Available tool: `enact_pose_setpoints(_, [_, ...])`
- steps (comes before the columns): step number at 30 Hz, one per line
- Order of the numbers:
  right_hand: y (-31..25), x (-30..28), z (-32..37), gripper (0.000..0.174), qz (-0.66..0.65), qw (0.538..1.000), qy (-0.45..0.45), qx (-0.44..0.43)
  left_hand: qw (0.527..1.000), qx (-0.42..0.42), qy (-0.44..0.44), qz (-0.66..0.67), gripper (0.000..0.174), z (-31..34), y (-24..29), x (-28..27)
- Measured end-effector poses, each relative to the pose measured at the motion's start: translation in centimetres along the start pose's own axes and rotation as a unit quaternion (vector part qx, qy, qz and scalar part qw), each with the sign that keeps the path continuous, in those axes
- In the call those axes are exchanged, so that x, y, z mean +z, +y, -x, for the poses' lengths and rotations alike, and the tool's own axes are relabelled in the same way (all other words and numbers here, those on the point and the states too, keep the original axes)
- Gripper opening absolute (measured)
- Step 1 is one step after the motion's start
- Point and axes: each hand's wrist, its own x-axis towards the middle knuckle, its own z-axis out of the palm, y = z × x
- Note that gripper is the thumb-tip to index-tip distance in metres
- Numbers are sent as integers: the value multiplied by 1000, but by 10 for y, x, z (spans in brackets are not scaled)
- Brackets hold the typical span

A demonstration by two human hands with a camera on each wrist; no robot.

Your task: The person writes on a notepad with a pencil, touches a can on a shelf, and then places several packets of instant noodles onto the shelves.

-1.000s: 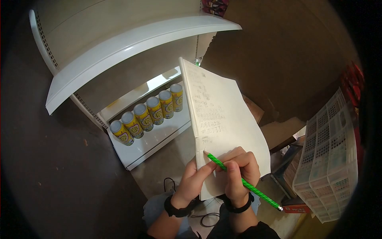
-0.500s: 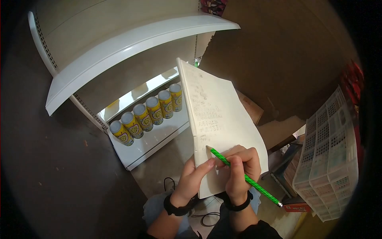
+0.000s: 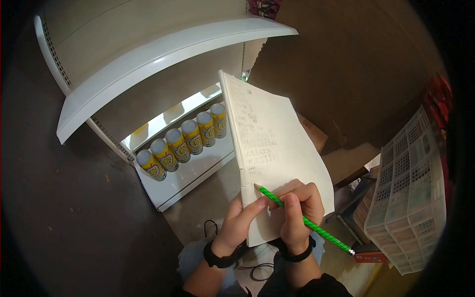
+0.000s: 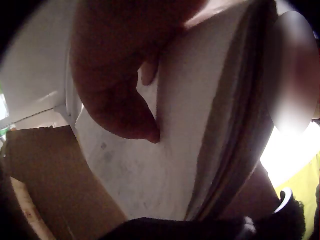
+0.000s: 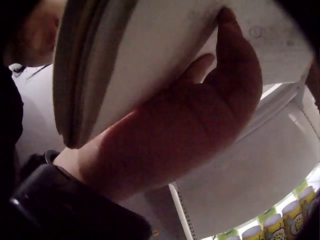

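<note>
Green pencil [image 3: 321,231], pinched by right hand [image 3: 297,214], slants tip up-left against notebook [image 3: 277,143] gripped by left hand [image 3: 240,223].

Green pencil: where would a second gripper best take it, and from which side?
Pinch the pencil on its bare rear shaft, short of the metal end, coming from the lower right in the head view. The right hand wraps the front half and the tip sits at the notebook page, so likely only that rear stretch, slanting out past the knuckles, is free.
</note>
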Motion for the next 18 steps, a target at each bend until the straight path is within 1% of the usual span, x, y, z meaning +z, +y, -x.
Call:
enact_pose_setpoints(8, [-2,0,-1,12,0,1000,-4,3,1000,-2,-8,5,22,1,0,-2])
enact_pose_setpoints(10, [-2,1,-1,13,-8,1000,3,7,1000,-10,5,14,23,1,-1,-2])
enact_pose_setpoints(18, [-2,1,-1,13,-19,1000,12,17,1000,-8,-3,-1,24,1,-1,-2])
